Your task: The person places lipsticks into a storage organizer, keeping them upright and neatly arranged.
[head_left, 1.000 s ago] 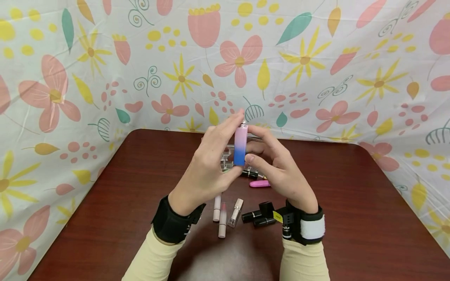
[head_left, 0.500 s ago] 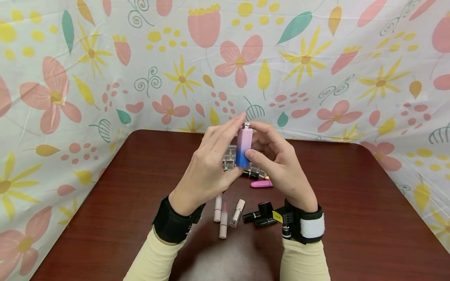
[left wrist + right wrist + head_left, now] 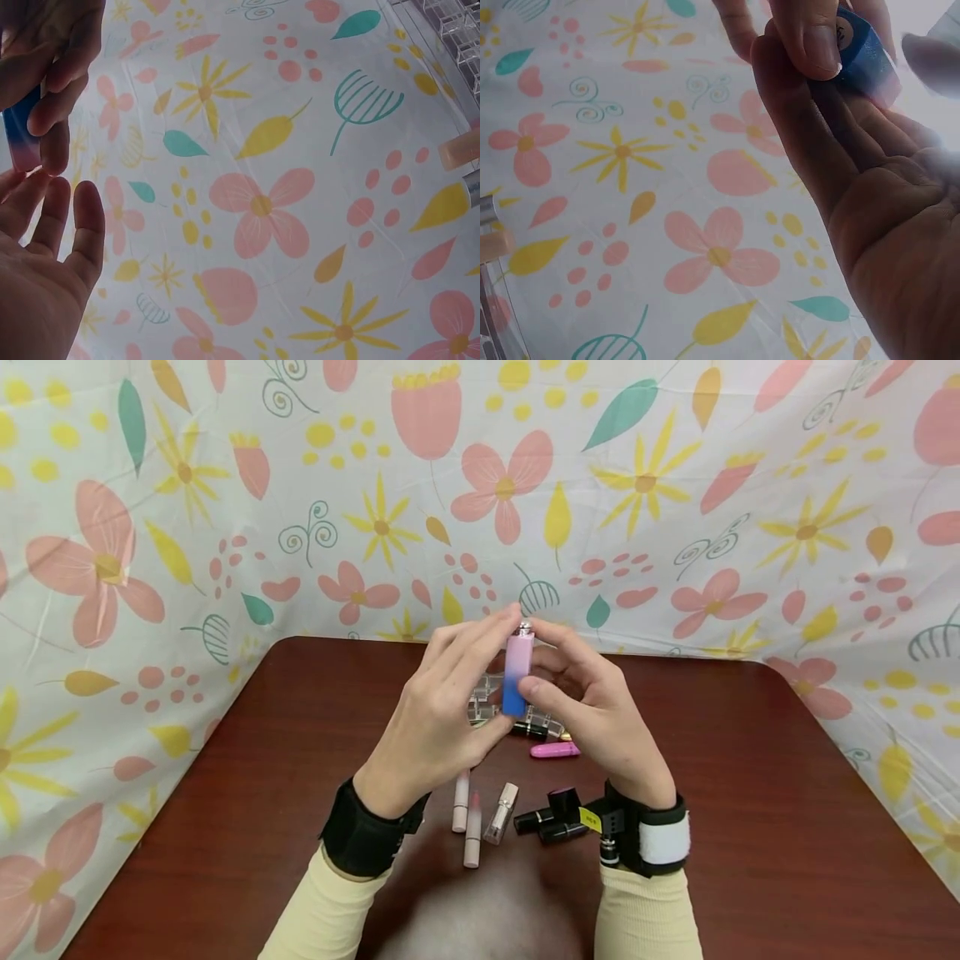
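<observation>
Fingers (image 3: pixel 480 639) of the left hand (image 3: pixel 442 710) are nearly straight in a wide span, their tips beside the top of a pink-and-blue lipstick tube (image 3: pixel 517 672) and the thumb close to its foot; I cannot tell whether that thumb touches it. Below this hand, two slim pale lipsticks lie on the worktop (image 3: pixel 750 793) side by side: the first (image 3: pixel 461 810) is partly covered by the hand, while the second (image 3: pixel 472 843) shows a pink tip pointing away from the person. Farther back sits a clear box (image 3: pixel 482 702), partly hidden. Next comes a pale lipstick with a clear end (image 3: pixel 502 810), lying at a slant. Above it, held up off the worktop between both hands, the pink-and-blue tube stands nearly upright, its long axis leaning slightly right at the top, silver end up and blue end down. Beyond, a black tube (image 3: pixel 529 732) lies just beside the box; a bright pink tube (image 3: pixel 551 750) lies nearer; and two black tubes (image 3: pixel 534 821) rest by a black cap (image 3: pixel 564 800). The right hand (image 3: pixel 607 710) grips the raised tube narrowly, thumb on its blue part, forefinger near the top, other fingers curled behind.
</observation>
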`<state>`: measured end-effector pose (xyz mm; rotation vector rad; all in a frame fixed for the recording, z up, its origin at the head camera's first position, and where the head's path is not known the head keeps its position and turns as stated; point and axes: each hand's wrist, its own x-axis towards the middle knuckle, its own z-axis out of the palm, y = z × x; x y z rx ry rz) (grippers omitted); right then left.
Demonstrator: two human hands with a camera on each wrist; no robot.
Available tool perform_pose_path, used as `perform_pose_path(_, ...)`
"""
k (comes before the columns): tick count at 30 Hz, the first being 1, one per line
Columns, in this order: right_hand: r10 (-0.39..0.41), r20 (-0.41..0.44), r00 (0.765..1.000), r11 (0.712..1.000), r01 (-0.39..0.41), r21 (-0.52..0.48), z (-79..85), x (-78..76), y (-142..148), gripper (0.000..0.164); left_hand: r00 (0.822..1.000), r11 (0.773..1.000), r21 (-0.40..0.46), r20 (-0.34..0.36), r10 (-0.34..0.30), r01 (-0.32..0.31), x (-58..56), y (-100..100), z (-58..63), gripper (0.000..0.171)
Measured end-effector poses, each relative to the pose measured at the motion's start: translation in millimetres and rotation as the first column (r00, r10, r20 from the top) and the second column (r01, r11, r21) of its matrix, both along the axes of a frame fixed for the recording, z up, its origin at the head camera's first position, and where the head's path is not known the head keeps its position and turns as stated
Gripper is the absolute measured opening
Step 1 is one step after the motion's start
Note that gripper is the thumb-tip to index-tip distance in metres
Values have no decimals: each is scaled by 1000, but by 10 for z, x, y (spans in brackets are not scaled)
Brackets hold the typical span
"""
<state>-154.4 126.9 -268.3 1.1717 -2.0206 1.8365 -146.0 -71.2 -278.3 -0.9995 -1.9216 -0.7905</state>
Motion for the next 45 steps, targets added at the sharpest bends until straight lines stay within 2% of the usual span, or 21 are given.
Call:
perform_pose_path(5, -38, 17, 999, 998, 37, 49, 19, 20, -1, 53, 1000, 1000, -12, -28, -3, 2, -5, 15, 0, 72)
perform_pose_path(10, 27, 37, 999, 999, -27, 18, -3, 7, 6, 57, 1000, 1000, -25, -29, 11, -12, 3, 12, -7, 70)
perform_pose_path(13, 38, 54, 998, 999, -38, 4, -2, 4, 1, 53, 1000, 1000, -26, -27, 15, -16, 3, 11, -7, 70)
perform_pose_path(17, -27, 46, 999, 1000, 26, 8, 7, 0, -22, 46, 999, 999, -22, -24, 24, -25, 1, 10, -3, 71)
perform_pose_path(20, -99, 53, 994, 995, 100, -3, 4, -9, -33, 48, 999, 999, -23, -20, 33, -34, -1, 9, -4, 72)
perform_pose_path(24, -146, 84, 986, 988, 149, -33, -6, -10, -27, 48, 999, 999, -33, -20, 41, -42, -6, 14, -7, 71)
perform_pose_path(36, -100, 68, 993, 993, 104, -57, -9, -15, -31, 47, 999, 998, -47, -18, 43, -44, 0, 6, -5, 73)
perform_pose_path(45, -70, -16, 997, 997, 69, -35, 2, -14, -31, 50, 999, 998, -50, -15, 32, -33, -8, -12, 5, 73)
